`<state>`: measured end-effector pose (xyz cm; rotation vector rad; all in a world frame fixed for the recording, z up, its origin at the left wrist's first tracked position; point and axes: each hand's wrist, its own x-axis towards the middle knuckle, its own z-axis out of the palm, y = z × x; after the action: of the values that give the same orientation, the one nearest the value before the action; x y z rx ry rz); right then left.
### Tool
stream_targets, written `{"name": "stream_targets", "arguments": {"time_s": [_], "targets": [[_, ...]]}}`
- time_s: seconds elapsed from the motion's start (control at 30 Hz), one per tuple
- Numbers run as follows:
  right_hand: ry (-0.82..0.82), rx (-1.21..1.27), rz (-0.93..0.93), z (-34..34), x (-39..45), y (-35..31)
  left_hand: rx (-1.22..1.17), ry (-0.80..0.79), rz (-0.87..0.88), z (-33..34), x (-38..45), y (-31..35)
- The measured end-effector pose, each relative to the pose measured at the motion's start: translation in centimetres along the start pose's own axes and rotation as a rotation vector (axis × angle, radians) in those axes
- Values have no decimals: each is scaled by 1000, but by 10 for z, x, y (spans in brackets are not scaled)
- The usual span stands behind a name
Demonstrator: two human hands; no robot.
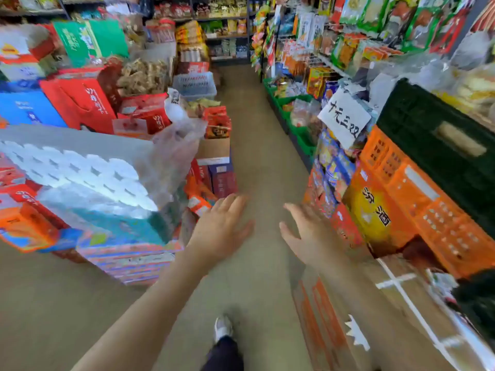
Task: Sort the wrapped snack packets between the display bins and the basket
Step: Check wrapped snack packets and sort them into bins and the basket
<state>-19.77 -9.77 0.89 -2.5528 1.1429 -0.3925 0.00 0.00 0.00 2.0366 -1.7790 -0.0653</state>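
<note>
I stand in a shop aisle with both arms stretched forward over the floor. My left hand [221, 231] is flat, palm down, fingers apart, holding nothing. My right hand [308, 234] is also spread and holds nothing. Green display bins [294, 103] with wrapped snack packets [302, 113] line the right side of the aisle further ahead. A pale plastic basket [194, 85] sits on stacked goods at the far left of the aisle. Neither hand touches any packet, bin or basket.
Stacked gift boxes and a wrapped pack of paper rolls [80, 178] crowd the left. Orange crates [417, 199] and a dark crate [442, 145] stand at the right, with a cardboard box [375, 317] below. A handwritten sign [344, 119] hangs there. The floor aisle [257, 156] runs ahead.
</note>
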Motion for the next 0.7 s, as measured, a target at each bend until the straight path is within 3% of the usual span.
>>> {"name": "stream_targets", "arguments": {"time_s": [0.3,0.47,0.7], "targets": [[-124,29,-54,78,149,26,-57,111,-138,64,84,-123],[-210,34,52,66,242,53,-118,-72,-237,75,185,-168],[-149,166,310,71,368,130,-140,-213,-130,109,365,-199]]}}
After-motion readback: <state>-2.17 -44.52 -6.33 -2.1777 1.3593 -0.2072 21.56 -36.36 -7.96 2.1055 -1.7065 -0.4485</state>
